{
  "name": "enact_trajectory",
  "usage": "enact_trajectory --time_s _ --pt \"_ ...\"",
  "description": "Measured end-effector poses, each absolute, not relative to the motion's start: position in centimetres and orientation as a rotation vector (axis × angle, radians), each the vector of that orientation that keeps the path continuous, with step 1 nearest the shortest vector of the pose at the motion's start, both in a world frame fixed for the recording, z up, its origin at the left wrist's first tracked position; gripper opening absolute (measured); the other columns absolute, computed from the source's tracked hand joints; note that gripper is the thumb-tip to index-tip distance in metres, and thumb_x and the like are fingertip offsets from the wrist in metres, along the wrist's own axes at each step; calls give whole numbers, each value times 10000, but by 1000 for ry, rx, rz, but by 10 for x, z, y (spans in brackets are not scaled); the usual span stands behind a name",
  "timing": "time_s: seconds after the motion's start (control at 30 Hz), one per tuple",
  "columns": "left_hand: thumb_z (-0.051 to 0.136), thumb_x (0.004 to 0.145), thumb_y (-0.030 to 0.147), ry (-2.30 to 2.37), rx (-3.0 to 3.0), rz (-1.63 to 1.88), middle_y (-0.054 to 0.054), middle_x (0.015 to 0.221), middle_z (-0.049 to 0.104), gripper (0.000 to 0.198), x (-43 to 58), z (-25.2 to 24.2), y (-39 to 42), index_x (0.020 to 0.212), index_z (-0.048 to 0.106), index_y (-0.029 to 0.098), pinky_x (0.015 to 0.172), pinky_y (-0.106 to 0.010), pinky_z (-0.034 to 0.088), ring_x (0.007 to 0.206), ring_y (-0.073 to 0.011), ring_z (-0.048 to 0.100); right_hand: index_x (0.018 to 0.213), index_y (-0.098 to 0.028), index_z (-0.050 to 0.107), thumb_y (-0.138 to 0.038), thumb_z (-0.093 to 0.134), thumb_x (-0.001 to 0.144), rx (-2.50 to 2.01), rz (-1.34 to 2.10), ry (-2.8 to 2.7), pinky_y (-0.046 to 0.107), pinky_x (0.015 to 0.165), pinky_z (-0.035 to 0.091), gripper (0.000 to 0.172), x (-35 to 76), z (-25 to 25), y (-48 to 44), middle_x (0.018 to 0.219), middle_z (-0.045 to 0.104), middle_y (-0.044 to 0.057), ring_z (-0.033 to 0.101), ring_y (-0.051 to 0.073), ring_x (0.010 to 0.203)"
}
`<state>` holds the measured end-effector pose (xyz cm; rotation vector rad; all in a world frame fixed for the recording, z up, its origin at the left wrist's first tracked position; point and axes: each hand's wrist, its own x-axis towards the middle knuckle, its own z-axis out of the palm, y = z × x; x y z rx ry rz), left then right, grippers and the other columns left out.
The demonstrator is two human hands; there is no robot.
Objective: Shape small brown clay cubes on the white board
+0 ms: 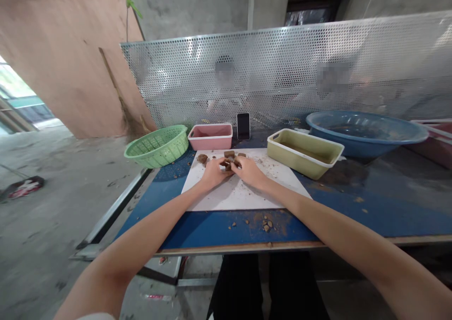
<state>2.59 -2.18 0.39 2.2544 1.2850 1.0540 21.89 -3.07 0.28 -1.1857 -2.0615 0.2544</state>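
Observation:
My left hand (213,174) and my right hand (249,171) meet over a white board (226,198). The fingers of both are curled in and closed around a small brown clod (228,167), which they partly hide. Just beyond my fingertips lie more brown chunks, among them a blocky one (229,154). A rounder brown lump (202,159) rests left of my left hand. Crumbs are scattered over the board.
Behind the board stand a green basket (158,146), a pink tub (212,142), an upright phone (243,127) and a yellow-green tub (303,157). Further right is a wide blue basin (367,143). A perforated metal screen (275,84) closes off the table's back. Pebbles (267,225) lie near the front edge.

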Motion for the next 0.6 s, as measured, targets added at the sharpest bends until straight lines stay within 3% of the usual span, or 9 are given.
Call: enact_trajectory --time_s 0.2,0.4,0.6 --pt "852 796 352 1286 2259 1065 -48 990 823 298 27 5 -25 1041 771 202 890 -371 562 916 -247 749 861 -214 610 -401 499 1096 -1207 199 -2047 358 790 446 321 223 6 -38 920 719 99 643 241 841" --pt "911 739 280 1344 2075 1126 -38 967 818 610 31 4 -29 1306 695 216 937 -398 563 924 -255 765 908 -207 641 -394 429 1113 -1256 188 -1952 385 859 469 349 235 5 -35 1016 712 125 668 260 916" --pt "888 755 261 1392 2024 1207 -48 979 812 540 33 7 -32 1257 692 220 962 -421 556 940 -262 762 892 -216 652 -393 420 1118 -1249 222 -1929 398 878 479 369 237 4 -34 1001 706 117 669 266 934"
